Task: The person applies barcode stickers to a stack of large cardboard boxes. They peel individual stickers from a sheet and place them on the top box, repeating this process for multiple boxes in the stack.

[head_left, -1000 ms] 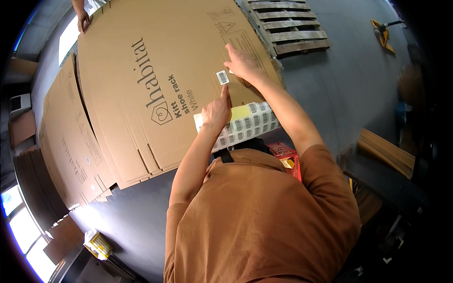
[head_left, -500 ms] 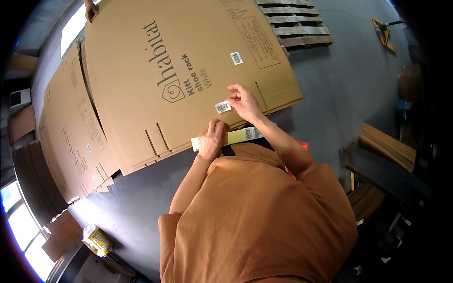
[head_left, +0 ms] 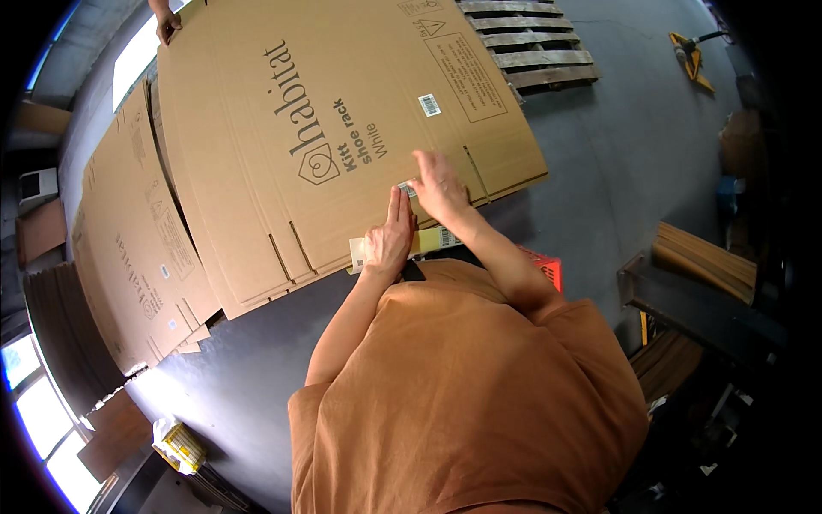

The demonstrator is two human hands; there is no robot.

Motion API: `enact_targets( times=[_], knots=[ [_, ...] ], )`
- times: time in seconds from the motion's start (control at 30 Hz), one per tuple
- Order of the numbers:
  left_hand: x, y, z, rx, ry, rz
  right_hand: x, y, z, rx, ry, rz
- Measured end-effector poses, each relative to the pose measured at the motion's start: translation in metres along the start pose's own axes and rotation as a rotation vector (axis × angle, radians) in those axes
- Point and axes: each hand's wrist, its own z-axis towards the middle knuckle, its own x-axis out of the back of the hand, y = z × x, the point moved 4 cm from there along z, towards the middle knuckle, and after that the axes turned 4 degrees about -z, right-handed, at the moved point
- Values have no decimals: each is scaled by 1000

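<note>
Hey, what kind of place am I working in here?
Probably a warehouse or packing floor: large flattened cardboard cartons stacked in piles, a wooden pallet on a bare grey concrete floor, and your right hand pressing a barcode label onto the top carton.

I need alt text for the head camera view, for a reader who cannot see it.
A person in a brown shirt presses a small label onto a large flat cardboard sheet with the right hand. The left hand rests on a sheet of labels. A wooden pallet lies beyond.
</note>
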Motion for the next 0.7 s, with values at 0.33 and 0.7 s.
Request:
enact_targets(
  times=[0.33, 0.7],
  knots=[
    [69, -6, 13, 86, 145, -376, 87, 61, -23, -1, -706, 393],
    [84, 57, 45, -267, 404, -134, 126, 52, -15, 14, -544, 277]
  ],
)
